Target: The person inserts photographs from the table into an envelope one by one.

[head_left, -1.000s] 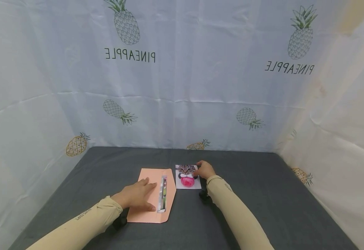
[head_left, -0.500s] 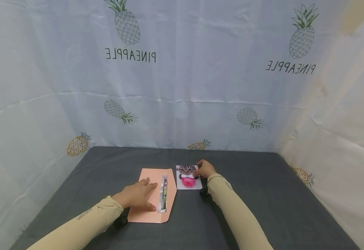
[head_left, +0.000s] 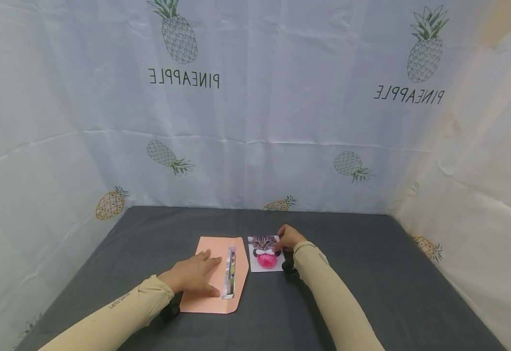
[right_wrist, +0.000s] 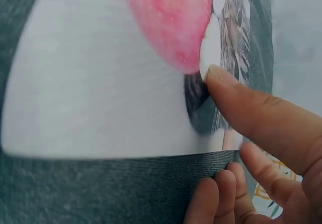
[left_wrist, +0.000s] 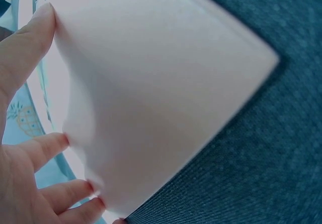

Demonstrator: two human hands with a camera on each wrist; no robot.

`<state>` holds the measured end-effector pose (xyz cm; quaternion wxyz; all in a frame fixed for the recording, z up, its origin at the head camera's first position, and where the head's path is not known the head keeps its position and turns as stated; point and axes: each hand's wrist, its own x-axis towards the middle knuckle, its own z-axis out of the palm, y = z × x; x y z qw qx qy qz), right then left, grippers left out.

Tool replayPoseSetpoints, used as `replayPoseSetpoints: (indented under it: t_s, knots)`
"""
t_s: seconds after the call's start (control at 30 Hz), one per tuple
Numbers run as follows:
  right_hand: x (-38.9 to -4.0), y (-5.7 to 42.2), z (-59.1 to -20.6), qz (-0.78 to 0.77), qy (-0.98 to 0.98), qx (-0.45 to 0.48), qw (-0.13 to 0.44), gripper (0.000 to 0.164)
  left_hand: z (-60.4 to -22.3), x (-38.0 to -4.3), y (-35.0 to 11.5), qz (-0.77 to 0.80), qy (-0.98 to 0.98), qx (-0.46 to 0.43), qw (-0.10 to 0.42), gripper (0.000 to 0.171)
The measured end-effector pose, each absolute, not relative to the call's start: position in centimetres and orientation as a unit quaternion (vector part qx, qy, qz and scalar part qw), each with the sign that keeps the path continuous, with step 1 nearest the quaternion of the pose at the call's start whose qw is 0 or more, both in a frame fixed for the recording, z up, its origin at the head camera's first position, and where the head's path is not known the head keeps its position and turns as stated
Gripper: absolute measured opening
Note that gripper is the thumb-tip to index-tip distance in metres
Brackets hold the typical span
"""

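My left hand (head_left: 194,275) rests spread on a peach envelope (head_left: 207,306). In the left wrist view, the thumb and fingertips press on the envelope's pale surface (left_wrist: 166,88). A strip of printed pictures (head_left: 228,273) shows near the envelope's right side, beside the left fingertips. Just right of the envelope is a square photo (head_left: 266,261) of a tabby cat with a pink fluffy ball. My right hand (head_left: 290,237) pinches this photo at its right edge. The right wrist view has the thumb on top of the photo (right_wrist: 110,93), with other fingertips at and below the edge.
Both hands work on a table with a dark grey cloth (head_left: 347,282). White curtains (head_left: 255,107) printed with pineapples hang behind it and along both sides. A dark wrist camera (head_left: 288,266) sits under the right wrist, close by the photo.
The photo has slid slightly towards me and to the right, and its tilt has changed a little, with my right hand still pinching it. The left hand stays in place on the envelope.
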<state>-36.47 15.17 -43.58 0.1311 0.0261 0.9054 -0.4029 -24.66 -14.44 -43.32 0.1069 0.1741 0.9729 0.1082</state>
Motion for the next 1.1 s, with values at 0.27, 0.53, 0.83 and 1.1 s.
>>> replayPoseSetpoints:
  t_s: [0.27, 0.53, 0.83, 1.1]
  knots:
    - [-36.1, 14.8, -43.7, -0.408, 0.905, 0.040, 0.116, 0.057, -43.0, -24.4, -14.5, 0.099, 0.973, 0.181, 0.104, 0.093]
    - [-34.8, 15.2, -43.4, -0.417, 0.904, 0.033, 0.085, 0.055, -42.7, -24.1, -14.4, 0.104, 0.973, 0.180, 0.100, 0.092]
    - [-34.4, 17.2, -42.9, -0.505, 0.860, 0.020, 0.068, 0.061, -42.8, -24.2, -14.5, 0.107, 0.972, 0.187, 0.097, 0.092]
    - [-34.1, 18.6, -41.7, -0.551, 0.833, -0.005, 0.055, 0.061, -42.8, -24.4, -14.7, 0.107, 0.971, 0.186, 0.102, 0.092]
